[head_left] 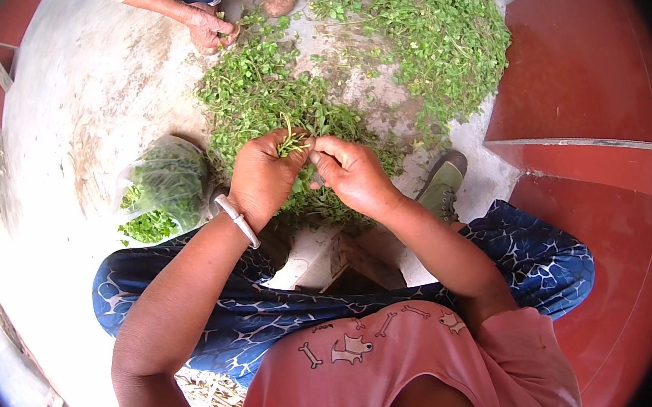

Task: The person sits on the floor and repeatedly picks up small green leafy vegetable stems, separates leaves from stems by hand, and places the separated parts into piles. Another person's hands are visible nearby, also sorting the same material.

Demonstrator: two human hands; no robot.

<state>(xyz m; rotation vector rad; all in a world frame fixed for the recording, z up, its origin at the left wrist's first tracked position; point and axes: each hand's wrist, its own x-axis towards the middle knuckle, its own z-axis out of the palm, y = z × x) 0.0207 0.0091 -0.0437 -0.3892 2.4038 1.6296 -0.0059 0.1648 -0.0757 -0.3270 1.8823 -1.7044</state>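
Observation:
My left hand (265, 177), with a white bangle at the wrist, is closed round a small bunch of green stems (292, 141) that stick out past the thumb. Right beside it, my right hand (353, 175) has its thumb and fingers pinched together, the fingertips meeting those of the left. What the right fingers grip is too small to make out. Below both hands spreads a pile of loose leafy greens (256, 83) with thin stems, lying on the concrete ground.
A clear plastic bag (171, 181) of greens stands left of my left hand. A wider heap of greens (444, 37) lies at the far right, by red tiled steps (574, 54). Another person's hands (210, 30) work at the far edge. My green shoe (444, 182) is at right.

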